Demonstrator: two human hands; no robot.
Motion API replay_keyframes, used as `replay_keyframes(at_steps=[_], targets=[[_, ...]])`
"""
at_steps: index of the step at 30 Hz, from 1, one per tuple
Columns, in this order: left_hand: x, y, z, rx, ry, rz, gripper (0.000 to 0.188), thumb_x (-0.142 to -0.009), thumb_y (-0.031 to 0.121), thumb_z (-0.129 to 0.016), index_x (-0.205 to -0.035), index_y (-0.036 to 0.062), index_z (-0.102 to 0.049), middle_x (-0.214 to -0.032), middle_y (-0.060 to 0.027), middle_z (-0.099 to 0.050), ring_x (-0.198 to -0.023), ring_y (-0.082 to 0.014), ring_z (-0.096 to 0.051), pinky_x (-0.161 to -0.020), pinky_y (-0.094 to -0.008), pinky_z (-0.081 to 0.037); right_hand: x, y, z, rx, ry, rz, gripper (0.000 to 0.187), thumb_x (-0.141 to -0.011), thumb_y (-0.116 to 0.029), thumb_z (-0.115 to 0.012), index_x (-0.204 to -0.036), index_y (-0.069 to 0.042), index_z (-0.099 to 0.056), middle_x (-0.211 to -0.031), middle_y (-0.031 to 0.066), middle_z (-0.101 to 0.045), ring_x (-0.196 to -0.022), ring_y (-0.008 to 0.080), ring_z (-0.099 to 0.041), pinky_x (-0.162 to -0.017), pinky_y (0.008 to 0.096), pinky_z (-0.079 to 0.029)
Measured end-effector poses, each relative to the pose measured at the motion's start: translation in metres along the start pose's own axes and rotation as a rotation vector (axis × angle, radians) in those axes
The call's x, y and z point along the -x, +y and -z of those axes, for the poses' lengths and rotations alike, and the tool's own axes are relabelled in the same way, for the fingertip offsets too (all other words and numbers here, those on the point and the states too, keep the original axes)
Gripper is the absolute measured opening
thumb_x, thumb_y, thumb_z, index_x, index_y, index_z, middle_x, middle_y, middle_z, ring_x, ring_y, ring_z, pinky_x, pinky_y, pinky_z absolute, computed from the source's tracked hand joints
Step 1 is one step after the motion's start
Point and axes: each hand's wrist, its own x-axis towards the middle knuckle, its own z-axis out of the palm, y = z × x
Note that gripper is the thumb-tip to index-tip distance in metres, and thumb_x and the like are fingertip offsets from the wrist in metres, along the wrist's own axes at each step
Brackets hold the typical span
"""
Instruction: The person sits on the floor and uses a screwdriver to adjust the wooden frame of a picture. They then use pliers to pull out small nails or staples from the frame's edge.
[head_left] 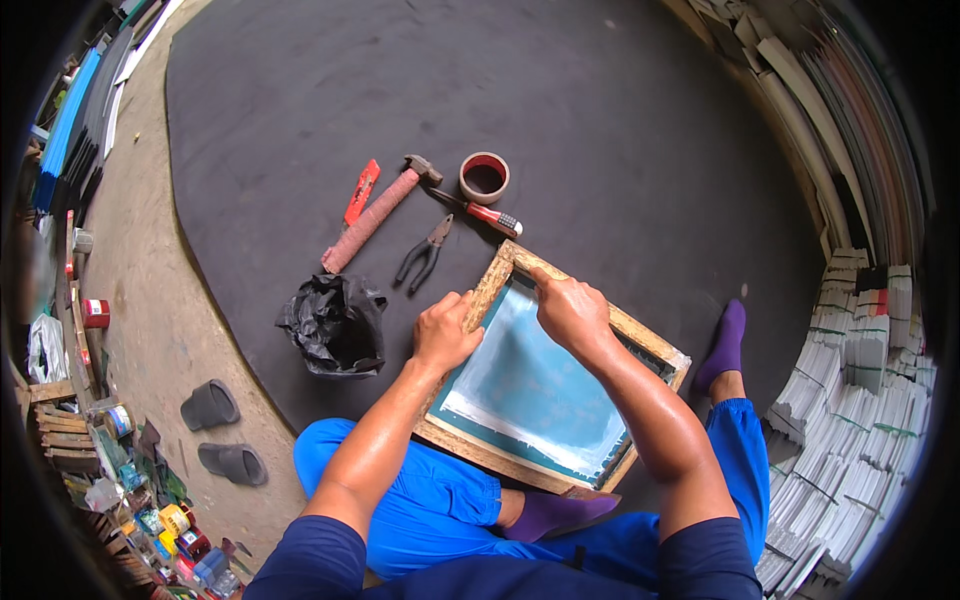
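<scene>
A wooden screen-printing frame rests tilted over my crossed legs, with teal and pale blue mesh stretched inside it. My left hand is closed round the frame's left rail. My right hand lies at the far rail near the upper corner, its index finger reaching to the inner edge of the wood. The other fingers are curled under, and whatever they may hold is hidden. Beyond the frame lie pliers, a screwdriver, a hammer with a pink wrapped handle, a red cutter knife and a tape roll.
A crumpled black plastic bag stands open left of my left hand. Dark matting covers the floor. Grey slippers sit off its left edge. Bundled paper stacks line the right side; cans and jars crowd the lower left.
</scene>
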Motion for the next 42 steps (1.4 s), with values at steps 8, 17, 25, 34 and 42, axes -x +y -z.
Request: replay_keyframes(at_steps=[8,17,25,34,42], targets=[[0.001,0.003,-0.004,-0.003,0.015,-0.006,0.059,-0.07,0.015,-0.082,-0.124,-0.0028,-0.069,-0.096,-0.0141,-0.065,-0.084,-0.035,-0.069,-0.074,-0.0431,-0.056,-0.003,0.008,-0.017,-0.052,0.045,0.055,0.042,-0.097,-0.014,-0.053,-0.138,-0.012,-0.063,-0.081,0.0216,-0.073,-0.077,0.0399,-0.074,-0.067,0.053,-0.058],[-0.001,0.005,-0.003,-0.02,0.023,-0.02,0.058,-0.071,0.016,-0.08,-0.124,-0.0021,-0.068,-0.094,-0.0139,-0.064,-0.084,-0.0359,-0.069,-0.074,-0.0445,-0.056,-0.004,0.016,-0.024,-0.438,-0.001,-0.066,0.041,-0.103,-0.023,-0.054,-0.14,-0.009,-0.064,-0.122,0.0253,-0.071,-0.115,0.0399,-0.069,-0.098,0.0473,-0.054],[0.002,-0.005,-0.003,-0.019,-0.003,0.01,0.058,-0.073,0.021,-0.078,-0.125,-0.0009,-0.067,-0.097,-0.0143,-0.063,-0.087,-0.0369,-0.068,-0.076,-0.0452,-0.056,0.009,-0.002,-0.018,-0.158,-0.148,-0.134,0.042,-0.104,-0.027,-0.058,-0.141,-0.008,-0.063,-0.123,0.0258,-0.07,-0.12,0.0409,-0.066,-0.103,0.0448,-0.051],[-0.001,-0.003,-0.004,-0.012,-0.002,-0.014,0.057,-0.073,0.022,-0.078,-0.125,-0.0005,-0.069,-0.097,-0.0136,-0.063,-0.086,-0.0366,-0.069,-0.075,-0.0451,-0.056,-0.011,0.043,-0.077,-0.908,0.002,-0.02,0.046,-0.105,-0.027,-0.06,-0.143,-0.001,-0.059,-0.14,0.0254,-0.063,-0.134,0.0343,-0.059,-0.113,0.0392,-0.044],[0.0,-0.004,-0.004,-0.003,0.011,-0.024,0.058,-0.072,0.022,-0.079,-0.125,-0.0013,-0.068,-0.098,-0.0138,-0.064,-0.086,-0.0371,-0.069,-0.075,-0.0455,-0.056,0.0,0.021,-0.055,-0.367,0.142,0.054,0.046,-0.105,-0.026,-0.06,-0.145,-0.003,-0.058,-0.109,0.0204,-0.074,-0.093,0.0358,-0.073,-0.079,0.0468,-0.055]])
